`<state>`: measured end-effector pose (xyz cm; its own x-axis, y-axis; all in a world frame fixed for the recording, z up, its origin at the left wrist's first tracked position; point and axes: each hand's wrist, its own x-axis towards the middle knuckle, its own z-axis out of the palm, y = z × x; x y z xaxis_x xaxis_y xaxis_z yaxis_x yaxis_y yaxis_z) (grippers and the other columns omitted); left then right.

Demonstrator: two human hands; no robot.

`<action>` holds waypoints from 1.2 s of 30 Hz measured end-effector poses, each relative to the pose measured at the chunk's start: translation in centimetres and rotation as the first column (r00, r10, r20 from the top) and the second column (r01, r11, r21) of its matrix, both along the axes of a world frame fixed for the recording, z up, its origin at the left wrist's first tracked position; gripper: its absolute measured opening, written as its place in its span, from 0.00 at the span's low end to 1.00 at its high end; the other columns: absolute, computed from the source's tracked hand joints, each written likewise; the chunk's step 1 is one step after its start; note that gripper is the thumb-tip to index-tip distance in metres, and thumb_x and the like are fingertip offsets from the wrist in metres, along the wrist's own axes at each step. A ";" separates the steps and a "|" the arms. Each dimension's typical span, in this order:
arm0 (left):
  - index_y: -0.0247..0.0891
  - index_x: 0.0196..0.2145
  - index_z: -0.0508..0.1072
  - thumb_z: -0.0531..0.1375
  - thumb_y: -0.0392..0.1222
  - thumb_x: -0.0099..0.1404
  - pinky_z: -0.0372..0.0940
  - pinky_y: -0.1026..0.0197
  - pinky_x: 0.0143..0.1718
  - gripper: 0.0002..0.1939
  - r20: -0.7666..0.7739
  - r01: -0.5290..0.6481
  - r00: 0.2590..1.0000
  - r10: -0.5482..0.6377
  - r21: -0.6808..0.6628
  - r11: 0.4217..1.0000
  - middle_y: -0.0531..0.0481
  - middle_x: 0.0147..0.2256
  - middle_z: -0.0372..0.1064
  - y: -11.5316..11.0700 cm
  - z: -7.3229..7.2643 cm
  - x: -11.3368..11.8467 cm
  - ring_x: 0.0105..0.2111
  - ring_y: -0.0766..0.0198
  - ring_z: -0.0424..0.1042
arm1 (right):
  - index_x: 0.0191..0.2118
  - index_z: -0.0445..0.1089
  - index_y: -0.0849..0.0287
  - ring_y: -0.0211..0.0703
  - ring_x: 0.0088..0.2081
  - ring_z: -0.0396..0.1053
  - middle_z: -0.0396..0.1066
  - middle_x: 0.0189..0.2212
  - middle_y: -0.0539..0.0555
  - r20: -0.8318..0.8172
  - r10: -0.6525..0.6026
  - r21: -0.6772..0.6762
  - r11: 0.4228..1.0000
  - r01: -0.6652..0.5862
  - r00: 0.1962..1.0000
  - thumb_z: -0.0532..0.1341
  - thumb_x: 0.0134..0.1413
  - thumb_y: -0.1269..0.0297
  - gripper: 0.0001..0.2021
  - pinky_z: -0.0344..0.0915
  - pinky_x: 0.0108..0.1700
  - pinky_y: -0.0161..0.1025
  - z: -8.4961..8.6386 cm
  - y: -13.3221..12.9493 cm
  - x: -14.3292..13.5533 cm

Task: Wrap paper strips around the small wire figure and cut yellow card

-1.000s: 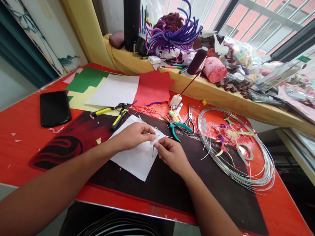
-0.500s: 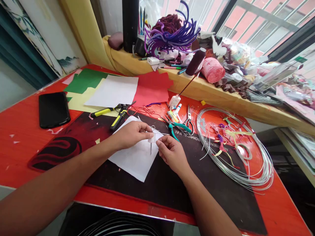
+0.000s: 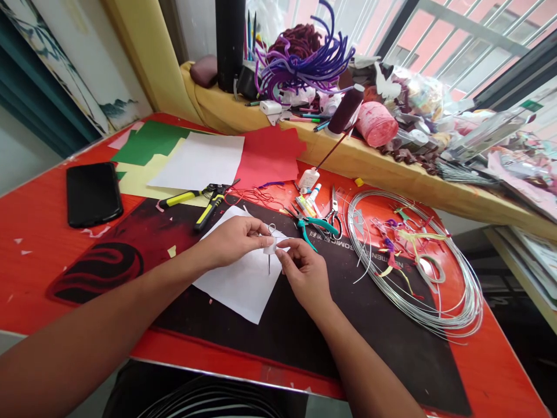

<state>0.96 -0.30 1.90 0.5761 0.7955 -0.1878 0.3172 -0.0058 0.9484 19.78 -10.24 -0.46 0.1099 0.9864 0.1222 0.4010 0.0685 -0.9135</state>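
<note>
Above a white sheet of paper (image 3: 243, 290), a small piece of white paper (image 3: 270, 248) is held between my two hands, with thin wire about it. A small wire loop (image 3: 272, 227) stands up above the piece, and a straight thin end points down below it. My left hand (image 3: 237, 239) pinches the piece from the left with thumb and forefinger. From the right, the closed thumb and forefinger of my right hand (image 3: 304, 267) grip its edge. How the wire joins the paper is too small to tell.
Wire strippers (image 3: 209, 203), teal pliers (image 3: 319, 225) and scissors (image 3: 334, 215) lie beyond the hands. At the right is a large wire coil (image 3: 472, 290) around scraps and a tape roll (image 3: 430, 269). A black phone (image 3: 94, 194) lies left; coloured paper (image 3: 272, 154) at the back.
My right hand has come slightly up and closer to the left hand, its forefinger now over the small paper's edge. The left hand and the piece have shifted slightly right.
</note>
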 end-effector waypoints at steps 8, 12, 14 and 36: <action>0.37 0.35 0.79 0.67 0.56 0.60 0.59 0.60 0.33 0.18 0.019 0.018 1.000 -0.017 -0.016 1.000 0.52 0.29 0.71 0.0 -0.3 0.0 0.32 0.61 0.68 | 0.45 0.78 0.58 0.38 0.22 0.60 0.64 0.20 0.44 0.029 0.014 0.011 1.000 -0.014 0.999 0.64 0.68 0.56 0.11 0.58 0.29 0.36 0.1 0.0 0.1; 0.37 0.36 0.80 0.67 0.56 0.61 0.59 0.60 0.32 0.18 0.023 0.028 0.999 -0.027 -0.025 0.999 0.51 0.31 0.73 0.1 -0.3 -0.2 0.32 0.60 0.69 | 0.44 0.79 0.58 0.38 0.22 0.61 0.65 0.20 0.45 0.024 0.017 -0.001 1.000 -0.017 1.000 0.64 0.68 0.56 0.11 0.58 0.28 0.37 0.0 0.0 0.1; 0.37 0.36 0.81 0.67 0.56 0.60 0.59 0.60 0.32 0.18 0.009 0.015 1.000 -0.015 -0.003 1.000 0.51 0.30 0.73 0.3 -0.3 -0.4 0.32 0.60 0.69 | 0.42 0.78 0.58 0.38 0.22 0.61 0.65 0.20 0.45 -0.020 0.010 -0.031 0.999 -0.010 1.000 0.64 0.68 0.54 0.12 0.57 0.28 0.37 -0.1 0.0 0.1; 0.38 0.35 0.77 0.71 0.51 0.63 0.67 0.59 0.38 0.13 0.245 0.231 0.949 -0.197 -0.119 0.966 0.51 0.30 0.76 -0.1 1.3 -0.7 0.33 0.61 0.73 | 0.40 0.76 0.60 0.29 0.15 0.49 0.63 0.17 0.41 -0.590 0.109 -0.374 0.841 -0.390 0.800 0.72 0.55 0.38 0.26 0.42 0.17 0.31 1.6 0.2 0.3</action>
<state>0.27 -0.40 3.23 0.7708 0.6228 -0.1342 0.0974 0.0930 0.9909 20.09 -10.07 1.15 -0.2415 0.9064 -0.3466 -0.1225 -0.3828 -0.9157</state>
